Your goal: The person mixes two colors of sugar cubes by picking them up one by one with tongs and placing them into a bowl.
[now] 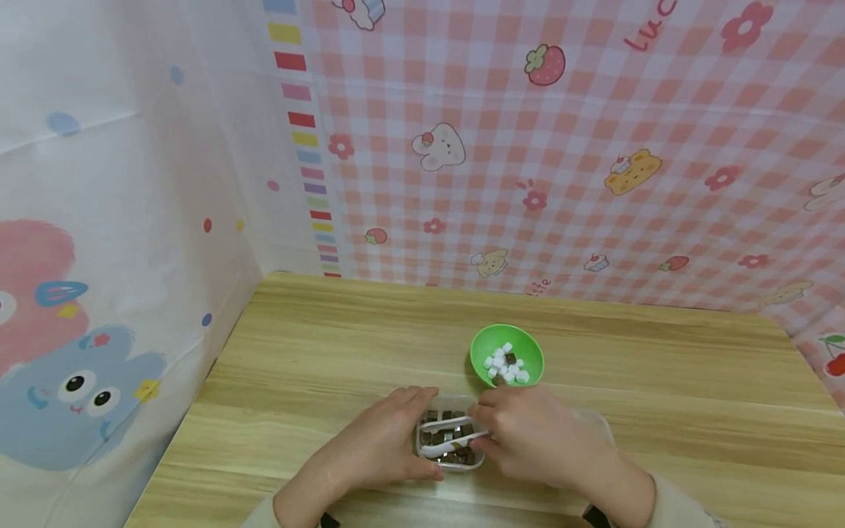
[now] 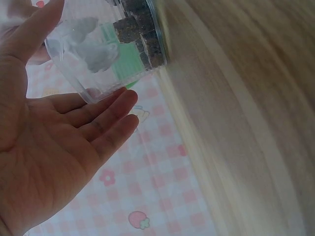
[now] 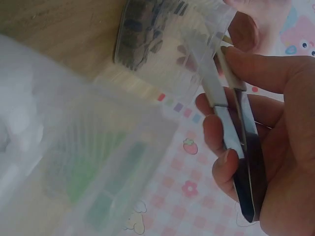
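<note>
Your left hand [image 1: 370, 444]: thumb and fingers gripping the clear box [image 1: 455, 468] from nine o'clock.
Your right hand [image 1: 538, 433]: fingers closed round white-tipped tweezers [image 3: 230, 130], entering from three o'clock, over brown cubes [image 1: 436, 438].
Green bowl [image 1: 485, 346], one o'clock of the box: white cubes [image 1: 498, 363].

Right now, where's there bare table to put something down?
The table is bare at left, between the left hand and the white cartoon wall covering, and at right, past the green bowl and right hand. It's crowded at front middle: the clear box is between the hands, another container partly hidden by the right one.
</note>
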